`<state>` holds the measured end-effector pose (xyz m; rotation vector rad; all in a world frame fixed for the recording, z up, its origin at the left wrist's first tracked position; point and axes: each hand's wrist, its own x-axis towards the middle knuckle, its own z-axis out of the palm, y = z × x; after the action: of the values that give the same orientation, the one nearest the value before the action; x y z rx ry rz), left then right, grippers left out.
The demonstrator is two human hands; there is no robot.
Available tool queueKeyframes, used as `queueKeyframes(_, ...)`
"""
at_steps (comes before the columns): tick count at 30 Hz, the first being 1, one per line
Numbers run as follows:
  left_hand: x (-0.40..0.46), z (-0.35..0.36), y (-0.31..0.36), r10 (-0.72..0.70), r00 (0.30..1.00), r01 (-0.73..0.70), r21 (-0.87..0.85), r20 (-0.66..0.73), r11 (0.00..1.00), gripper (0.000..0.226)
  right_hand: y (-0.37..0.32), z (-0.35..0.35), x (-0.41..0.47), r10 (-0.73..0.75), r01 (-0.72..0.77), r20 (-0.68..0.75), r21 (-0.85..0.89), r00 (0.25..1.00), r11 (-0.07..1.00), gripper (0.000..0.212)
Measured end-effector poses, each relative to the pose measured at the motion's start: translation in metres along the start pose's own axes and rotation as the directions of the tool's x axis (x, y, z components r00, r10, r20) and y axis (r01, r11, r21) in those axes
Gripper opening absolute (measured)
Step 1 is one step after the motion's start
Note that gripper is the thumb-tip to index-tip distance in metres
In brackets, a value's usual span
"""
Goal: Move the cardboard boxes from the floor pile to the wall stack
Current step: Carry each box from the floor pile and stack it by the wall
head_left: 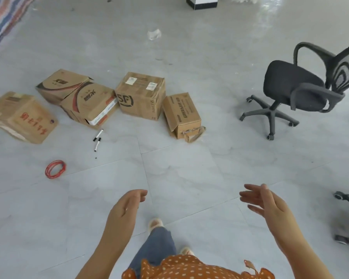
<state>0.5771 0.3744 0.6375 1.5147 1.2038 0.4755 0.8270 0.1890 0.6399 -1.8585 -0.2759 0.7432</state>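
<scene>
Grey tiled floor (179, 178) with five cardboard boxes (140, 95) scattered ahead. Left hand (127, 206) and right hand (264, 200) hover empty, fingers loosely spread.

Boxes (101, 101) in a row — chair (294, 91) well right, markers (97, 138) just before.

Soft, even daylight fills the room. The glossy floor (189, 57) throws white glare near the top right, so light enters from that far side. Shadows are faint. The office chair (296, 91) bends at the wide-angle edge; both hands look slightly smeared.
</scene>
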Motion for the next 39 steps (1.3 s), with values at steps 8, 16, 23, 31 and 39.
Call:
queueKeyframes(8, 0.148, 0.047, 0.035, -0.062, 0.998, 0.061, 0.042, 0.023, 0.997, 0.031, -0.018, 0.005, 0.131, 0.113, -0.112, -0.083, 0.02, 0.99, 0.994, 0.043)
queueKeyframes(16, 0.349, 0.087, 0.155, 0.06, 0.992, -0.066, 0.055, 0.108, 0.996, 0.031, -0.127, 0.028, 0.305, 0.031, -0.032, -0.14, -0.002, 0.99, 0.999, 0.041)
queueKeyframes(23, 0.437, 0.105, 0.169, -0.001, 0.998, 0.001, 0.0, 0.063, 1.0, 0.028, -0.165, 0.045, 0.409, 0.112, -0.114, -0.052, -0.046, 0.992, 0.992, 0.044)
queueKeyframes(31, 0.518, 0.146, 0.166, -0.259, 0.952, 0.244, -0.105, -0.164, 0.964, 0.028, -0.194, 0.055, 0.579, 0.233, -0.184, 0.166, -0.266, 0.958, 0.946, 0.046)
queueKeyframes(39, 0.655, 0.239, 0.169, -0.389, 0.909, 0.385, -0.057, -0.152, 0.921, 0.023, -0.201, 0.098, 0.779, 0.396, -0.263, 0.303, -0.397, 0.867, 0.879, 0.042)
